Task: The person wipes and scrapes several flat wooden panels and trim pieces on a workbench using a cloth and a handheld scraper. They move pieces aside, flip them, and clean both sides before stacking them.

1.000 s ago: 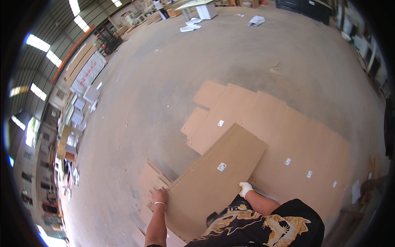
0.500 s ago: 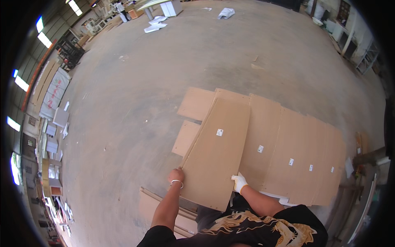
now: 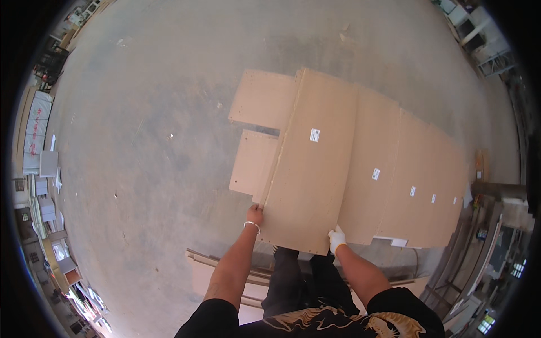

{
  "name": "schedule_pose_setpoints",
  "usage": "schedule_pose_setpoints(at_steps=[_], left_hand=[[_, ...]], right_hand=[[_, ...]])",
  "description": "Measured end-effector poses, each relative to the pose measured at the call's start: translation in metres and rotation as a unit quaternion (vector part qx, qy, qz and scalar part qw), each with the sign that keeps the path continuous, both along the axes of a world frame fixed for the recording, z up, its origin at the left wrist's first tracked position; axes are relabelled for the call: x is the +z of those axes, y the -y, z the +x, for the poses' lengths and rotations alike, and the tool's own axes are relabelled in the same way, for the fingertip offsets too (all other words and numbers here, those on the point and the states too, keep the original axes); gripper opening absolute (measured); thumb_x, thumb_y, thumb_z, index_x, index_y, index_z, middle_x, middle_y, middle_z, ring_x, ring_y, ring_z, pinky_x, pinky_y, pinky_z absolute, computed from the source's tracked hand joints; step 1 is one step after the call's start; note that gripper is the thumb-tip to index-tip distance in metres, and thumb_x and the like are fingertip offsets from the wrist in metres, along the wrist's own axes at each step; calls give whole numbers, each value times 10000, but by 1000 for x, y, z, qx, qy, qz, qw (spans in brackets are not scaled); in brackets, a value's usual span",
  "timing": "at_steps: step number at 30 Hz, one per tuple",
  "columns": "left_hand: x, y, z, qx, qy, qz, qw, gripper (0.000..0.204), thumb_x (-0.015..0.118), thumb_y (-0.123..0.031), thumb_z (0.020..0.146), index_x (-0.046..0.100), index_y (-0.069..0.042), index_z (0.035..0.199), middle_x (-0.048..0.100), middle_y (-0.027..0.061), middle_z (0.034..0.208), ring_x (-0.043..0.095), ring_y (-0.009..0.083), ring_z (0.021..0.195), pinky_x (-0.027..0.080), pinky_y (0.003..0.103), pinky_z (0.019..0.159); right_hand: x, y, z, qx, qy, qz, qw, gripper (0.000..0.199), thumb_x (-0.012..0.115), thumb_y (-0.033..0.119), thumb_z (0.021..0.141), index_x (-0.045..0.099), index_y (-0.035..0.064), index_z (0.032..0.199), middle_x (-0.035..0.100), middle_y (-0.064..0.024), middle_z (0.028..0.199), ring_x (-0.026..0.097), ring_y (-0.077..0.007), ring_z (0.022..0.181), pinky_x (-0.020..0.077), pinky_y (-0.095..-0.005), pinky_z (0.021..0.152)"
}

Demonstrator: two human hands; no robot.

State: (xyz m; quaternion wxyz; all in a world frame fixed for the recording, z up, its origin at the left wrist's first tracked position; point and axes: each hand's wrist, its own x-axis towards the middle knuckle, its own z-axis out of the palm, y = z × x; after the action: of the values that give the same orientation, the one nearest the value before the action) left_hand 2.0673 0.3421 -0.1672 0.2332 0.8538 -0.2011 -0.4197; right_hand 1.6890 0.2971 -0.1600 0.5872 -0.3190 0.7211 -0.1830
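Gripping: both hands are clamped on one long brown panel in the centre of the frame, each near its lower end
Left hand: the bare left hand [image 3: 255, 214] is closed on the long left edge of the brown panel [image 3: 307, 169], so the board lies to its right and stretches up the frame; a white bracelet [image 3: 252, 227] circles the wrist
Right hand: the right hand [image 3: 337, 238], in a white knit-looking glove, is closed on the opposite edge near the lower right corner, with the board to its left; any fingers underneath are hidden
Panel: flat, smooth, matt and four-sided, with a rougher, paler left edge and small dark dots along its borders; a white printed sticker [image 3: 314, 135] sits in its upper half; whether its underside rests fully on what is below, I cannot tell
Right side: a fan of similar flat boards [image 3: 377, 135] spreads towards the right of the frame, edges adjoining or overlapping, stickers in a slanting line
Left side: two smaller boards, an upper one [image 3: 262, 98] and a lower one [image 3: 253, 160], jut out beside the panel
Floor: grey, scuffed, concrete-like floor [image 3: 152, 141] with scattered specks
Lower centre: stacked boards [image 3: 205, 270] show near dark trousers [image 3: 284, 281]
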Motion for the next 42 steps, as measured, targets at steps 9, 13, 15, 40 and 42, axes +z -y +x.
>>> schedule_pose_setpoints(at_steps=[9,13,15,40,42], left_hand=[[-68,-18,11,-84,-44,67,993,463,673,-332,986,715,23,1280,754,287,1164,731,412,1110,558,446,940],[-90,-46,4,-159,-24,90,983,682,727,-325,950,533,1,1517,660,317,1382,664,434,1263,518,438,1062],[-101,-59,-6,-110,-26,124,986,781,749,-309,937,435,1,1581,628,322,1430,645,442,1289,499,451,1093],[-112,-47,9,-9,-10,211,977,457,721,-402,987,773,17,1160,728,137,775,675,217,640,557,386,591],[-110,-47,13,-96,38,210,972,484,723,-395,965,747,18,1217,746,169,821,710,250,705,570,410,647]], right_hand=[[-69,-21,-6,-129,102,-10,986,580,512,-13,986,484,4,1566,650,-160,1409,592,-265,1266,445,-349,1096],[-79,-48,-9,-132,-61,49,988,707,552,15,940,434,59,1635,674,-114,1293,644,-247,1000,524,-365,895],[-78,-64,-9,-98,-11,130,987,776,564,39,930,377,168,1672,628,-77,1152,576,-232,825,482,-416,717],[-91,-86,41,-332,298,152,882,920,538,53,1027,24,346,1732,556,-5,1271,573,-158,1027,478,-411,896],[-95,-93,40,-318,311,175,879,800,552,68,1020,154,312,1671,533,8,1149,554,-150,944,479,-390,836]])
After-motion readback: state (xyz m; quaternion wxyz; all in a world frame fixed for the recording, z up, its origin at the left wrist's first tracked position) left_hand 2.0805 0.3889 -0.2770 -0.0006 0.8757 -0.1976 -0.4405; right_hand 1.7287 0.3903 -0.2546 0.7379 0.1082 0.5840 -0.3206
